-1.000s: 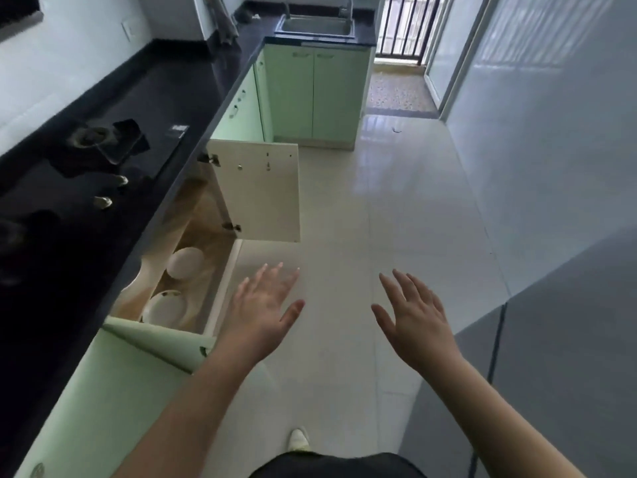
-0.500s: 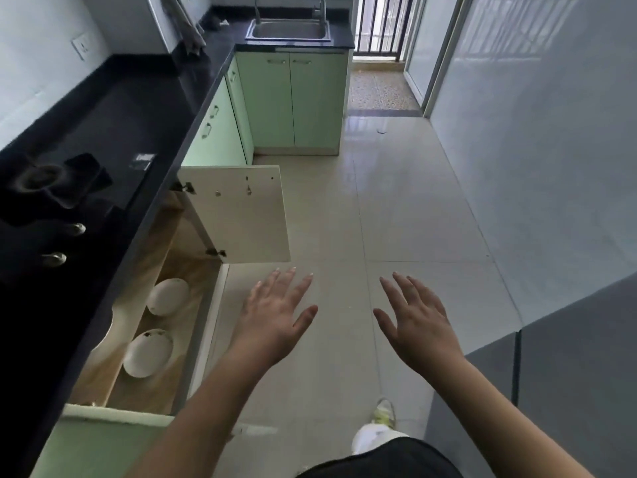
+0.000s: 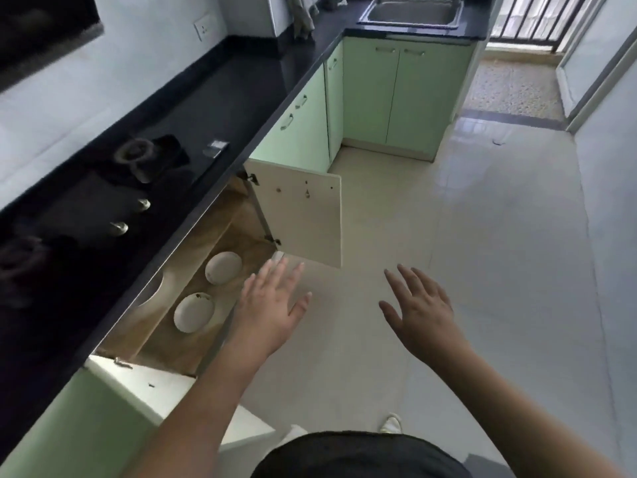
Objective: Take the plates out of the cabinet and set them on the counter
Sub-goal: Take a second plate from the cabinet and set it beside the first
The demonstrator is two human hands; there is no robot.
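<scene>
White against the brown wood of the cabinet floor (image 3: 220, 326), two plates lie flat and side by side inside the open cabinet under the black counter (image 3: 224, 98). The nearer plate (image 3: 193, 312) and the farther plate (image 3: 223, 268) are close together but apart, and neither is touched. A pale curved edge further in, under the counter lip, may be a third plate, though it is too much hidden to tell.

Both hands are held out over the floor, fingers straight and spread, holding nothing. The left hand (image 3: 270, 307) hangs just outside the cabinet opening, with the plates to its left and lower, back under the counter's overhang. The right hand (image 3: 422, 312) is well apart from the cabinet, out over the tiles. So the left hand is plainly the nearer one, and the nearer plate lies just across the cabinet's front edge from its palm.

Both cabinet doors stand open: the far door (image 3: 303, 219) swung out toward the room, the near door (image 3: 155, 391) below the left forearm. The way in lies between them. The reach will likely have to go leftward and down, then lift out clear of the counter edge and up onto the black top, where a hob (image 3: 103, 201) takes the near stretch.
</scene>
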